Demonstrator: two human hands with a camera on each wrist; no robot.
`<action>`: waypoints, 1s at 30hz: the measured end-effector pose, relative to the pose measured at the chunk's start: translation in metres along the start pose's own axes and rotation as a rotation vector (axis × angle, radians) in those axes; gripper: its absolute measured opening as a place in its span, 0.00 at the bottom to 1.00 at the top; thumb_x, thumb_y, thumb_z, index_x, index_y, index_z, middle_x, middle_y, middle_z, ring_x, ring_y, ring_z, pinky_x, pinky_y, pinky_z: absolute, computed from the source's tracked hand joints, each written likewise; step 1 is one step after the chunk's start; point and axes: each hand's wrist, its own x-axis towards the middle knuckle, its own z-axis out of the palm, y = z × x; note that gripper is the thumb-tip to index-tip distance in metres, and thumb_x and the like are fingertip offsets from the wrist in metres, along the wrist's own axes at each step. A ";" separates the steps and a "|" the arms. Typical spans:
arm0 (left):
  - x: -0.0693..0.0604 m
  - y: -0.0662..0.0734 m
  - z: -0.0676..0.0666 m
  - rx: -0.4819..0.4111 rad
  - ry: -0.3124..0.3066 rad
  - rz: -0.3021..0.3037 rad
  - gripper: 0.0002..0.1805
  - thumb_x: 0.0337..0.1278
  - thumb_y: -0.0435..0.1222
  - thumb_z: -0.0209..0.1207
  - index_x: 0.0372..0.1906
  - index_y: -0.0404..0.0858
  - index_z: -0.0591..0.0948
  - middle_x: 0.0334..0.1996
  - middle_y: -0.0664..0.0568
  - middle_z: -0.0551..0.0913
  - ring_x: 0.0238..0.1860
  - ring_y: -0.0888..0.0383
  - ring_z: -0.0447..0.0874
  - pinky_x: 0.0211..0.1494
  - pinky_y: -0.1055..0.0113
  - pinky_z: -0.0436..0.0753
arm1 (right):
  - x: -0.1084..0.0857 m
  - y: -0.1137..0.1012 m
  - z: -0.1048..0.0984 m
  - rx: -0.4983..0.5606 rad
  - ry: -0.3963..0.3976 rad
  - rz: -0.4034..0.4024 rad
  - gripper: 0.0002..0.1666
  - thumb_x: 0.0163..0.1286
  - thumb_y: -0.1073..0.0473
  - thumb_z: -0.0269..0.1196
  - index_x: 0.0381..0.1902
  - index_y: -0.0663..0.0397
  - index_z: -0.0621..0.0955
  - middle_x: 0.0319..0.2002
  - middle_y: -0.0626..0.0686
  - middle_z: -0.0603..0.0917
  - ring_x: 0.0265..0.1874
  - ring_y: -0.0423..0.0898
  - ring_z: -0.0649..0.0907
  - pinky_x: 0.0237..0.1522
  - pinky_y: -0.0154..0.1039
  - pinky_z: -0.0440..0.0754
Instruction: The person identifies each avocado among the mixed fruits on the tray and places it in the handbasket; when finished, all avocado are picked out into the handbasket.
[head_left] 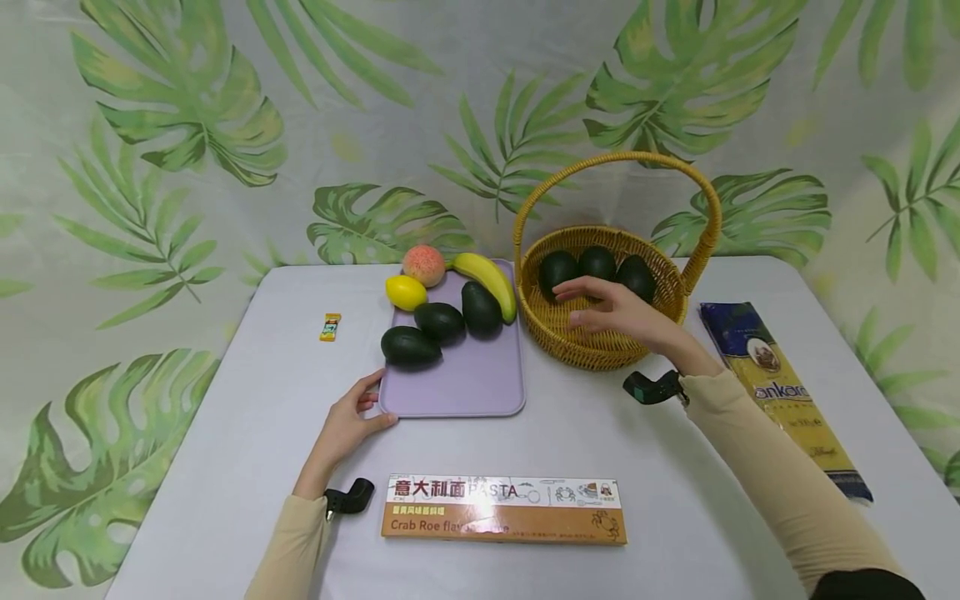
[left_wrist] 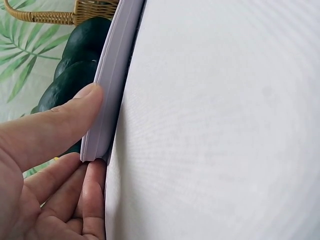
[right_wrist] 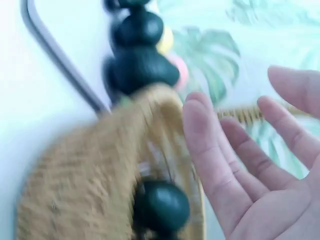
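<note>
1. The right hand [head_left: 624, 315] hangs above the basket [head_left: 592, 357], fingers apart and loosely bent, holding nothing; its thumb stands away from the fingers, and the forearm slants in from the near right.
2. The left hand [head_left: 351, 423] grips the near left corner of the tray [head_left: 472, 387], thumb pressed on the near side, fingers bent against the left side and corner.
3. The tray looks thin, stiff and light, probably plastic and a little slippery; its raised rim gives a good hold, best with a hand at each side if it is lifted loaded.
4. Below the right hand, three avocados [head_left: 597, 262] sit along the far side of the basket. They look firm, smooth and fairly light, liable to roll; a grip round the widest part should suit.
5. The basket seems stiff and light; its tall arched handle [head_left: 617, 157] is the natural hold.
6. On the tray are three more avocados, a banana [head_left: 491, 279], a lemon [head_left: 406, 292] and a peach [head_left: 424, 265], the last two at its left edge and far left corner.
7. Farther out on the table [head_left: 262, 392] lie a pasta box [head_left: 502, 533], a pasta packet [head_left: 795, 417] and a small wrapped sweet [head_left: 330, 327].
</note>
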 end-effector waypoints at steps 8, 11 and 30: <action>0.000 0.000 0.000 0.001 -0.003 0.000 0.41 0.50 0.33 0.69 0.70 0.40 0.65 0.53 0.39 0.76 0.52 0.45 0.70 0.58 0.52 0.66 | 0.024 -0.014 0.044 0.016 -0.135 -0.102 0.27 0.69 0.61 0.60 0.64 0.60 0.69 0.62 0.58 0.71 0.52 0.55 0.78 0.50 0.46 0.78; 0.001 0.000 0.000 0.001 -0.002 -0.002 0.41 0.50 0.33 0.69 0.70 0.40 0.65 0.53 0.39 0.76 0.52 0.45 0.70 0.58 0.53 0.66 | 0.037 -0.016 0.058 -0.005 -0.184 -0.145 0.28 0.68 0.63 0.60 0.65 0.58 0.69 0.63 0.56 0.70 0.52 0.52 0.78 0.52 0.47 0.75; -0.001 -0.001 -0.001 0.015 -0.010 0.003 0.42 0.50 0.36 0.69 0.71 0.39 0.64 0.54 0.38 0.75 0.53 0.45 0.70 0.58 0.51 0.67 | 0.137 -0.018 0.138 -0.381 -0.383 -0.202 0.41 0.62 0.64 0.65 0.72 0.44 0.64 0.72 0.59 0.55 0.66 0.49 0.61 0.57 0.45 0.71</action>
